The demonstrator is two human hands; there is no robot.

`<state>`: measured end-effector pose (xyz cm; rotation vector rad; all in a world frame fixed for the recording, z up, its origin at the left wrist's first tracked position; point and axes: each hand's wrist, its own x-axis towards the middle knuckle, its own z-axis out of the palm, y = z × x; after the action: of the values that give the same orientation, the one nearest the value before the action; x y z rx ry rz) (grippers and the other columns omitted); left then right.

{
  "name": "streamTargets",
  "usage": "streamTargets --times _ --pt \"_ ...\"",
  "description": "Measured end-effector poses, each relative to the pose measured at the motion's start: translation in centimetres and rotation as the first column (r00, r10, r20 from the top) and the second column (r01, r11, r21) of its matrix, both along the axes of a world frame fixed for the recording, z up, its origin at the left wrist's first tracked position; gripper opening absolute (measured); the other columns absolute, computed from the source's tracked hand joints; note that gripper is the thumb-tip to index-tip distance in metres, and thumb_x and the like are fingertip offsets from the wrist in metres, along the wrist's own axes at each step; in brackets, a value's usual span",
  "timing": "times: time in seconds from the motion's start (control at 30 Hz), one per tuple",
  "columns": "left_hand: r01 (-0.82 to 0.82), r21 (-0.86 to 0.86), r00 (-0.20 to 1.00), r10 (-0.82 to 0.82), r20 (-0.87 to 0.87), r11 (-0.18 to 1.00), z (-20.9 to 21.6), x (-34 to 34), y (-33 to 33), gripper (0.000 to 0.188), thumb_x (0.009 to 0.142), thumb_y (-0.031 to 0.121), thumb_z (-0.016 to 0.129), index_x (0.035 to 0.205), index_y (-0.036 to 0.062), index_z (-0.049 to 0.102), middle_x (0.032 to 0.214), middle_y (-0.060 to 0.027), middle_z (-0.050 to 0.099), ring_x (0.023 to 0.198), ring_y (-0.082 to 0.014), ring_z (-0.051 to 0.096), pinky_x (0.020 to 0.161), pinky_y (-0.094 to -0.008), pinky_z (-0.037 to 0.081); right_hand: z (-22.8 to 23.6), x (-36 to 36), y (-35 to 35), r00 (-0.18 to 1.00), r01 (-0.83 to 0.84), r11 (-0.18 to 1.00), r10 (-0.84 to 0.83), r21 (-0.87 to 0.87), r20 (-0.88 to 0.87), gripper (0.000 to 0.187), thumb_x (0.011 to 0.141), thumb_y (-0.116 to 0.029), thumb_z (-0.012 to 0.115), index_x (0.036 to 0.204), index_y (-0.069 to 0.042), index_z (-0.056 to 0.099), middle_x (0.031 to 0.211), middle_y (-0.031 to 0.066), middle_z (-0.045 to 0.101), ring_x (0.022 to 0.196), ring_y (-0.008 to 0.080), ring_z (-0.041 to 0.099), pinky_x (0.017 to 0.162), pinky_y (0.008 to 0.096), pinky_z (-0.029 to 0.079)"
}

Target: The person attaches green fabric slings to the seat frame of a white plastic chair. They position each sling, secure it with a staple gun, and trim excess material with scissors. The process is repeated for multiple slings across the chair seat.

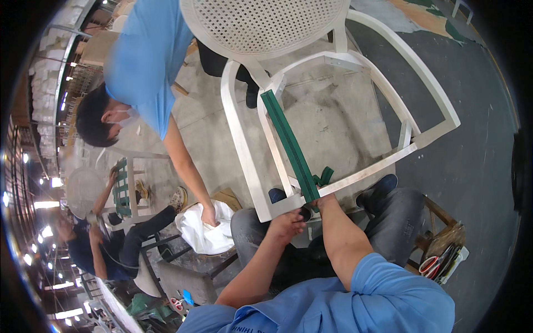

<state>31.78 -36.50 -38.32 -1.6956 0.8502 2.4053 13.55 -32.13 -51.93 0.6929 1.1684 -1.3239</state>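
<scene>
A white wooden chair frame [241, 144] with a perforated round back [261, 25] stands before me, its seat opening bare except for one strap. That green webbing strap [291, 145] runs along the left side from the back rail to the front rail [369, 171]. My right hand [325, 202] is closed at the strap's near end, against the front rail; its fingertips are partly hidden. A loose green curl of webbing [324, 177] lies just beyond it. My left hand [287, 226] is closed below the front left corner; what its fingers hold, if anything, does not show.
At left, a co-worker in blue [149, 61] reaches into a white sack [206, 228]. Another person [105, 244] works on a chair with green webbing [122, 188]. Scissors and tools [441, 265] sit on a wooden stand at right; more scissors [176, 303] lie lower left.
</scene>
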Motion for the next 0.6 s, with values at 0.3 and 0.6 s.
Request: streamTargets --times 0.3,0.6 --pt "-0.204 -0.056 0.978 0.201 -0.046 0.977 -6.3 -5.7 -7.3 0.024 0.1 0.022 0.057 0.109 0.0044 0.071 0.088 -0.0121 0.07 0.086 -0.0337 0.071 0.077 -0.0458 0.058 -5.5 0.5 0.2 0.992 0.123 0.986 -0.125 0.113 0.011 0.034 0.098 -0.024 0.044 0.07 -0.007 0.055 0.052 0.0058 0.045 0.041 0.0257 0.043 0.039 0.0413 0.037" --pt "-0.336 0.282 0.939 0.341 0.031 0.899 -8.6 -9.1 -8.9 0.028 0.101 0.024 0.056 0.112 0.002 0.069 0.09 -0.0167 0.07 0.088 -0.0365 0.071 0.081 -0.0488 0.059 -12.3 1.8 0.1 0.953 0.288 0.938 -0.3 0.194 0.034 0.034 0.097 -0.022 0.047 0.071 -0.002 0.056 0.052 0.0091 0.046 0.043 0.0302 0.047 0.043 0.046 0.041"
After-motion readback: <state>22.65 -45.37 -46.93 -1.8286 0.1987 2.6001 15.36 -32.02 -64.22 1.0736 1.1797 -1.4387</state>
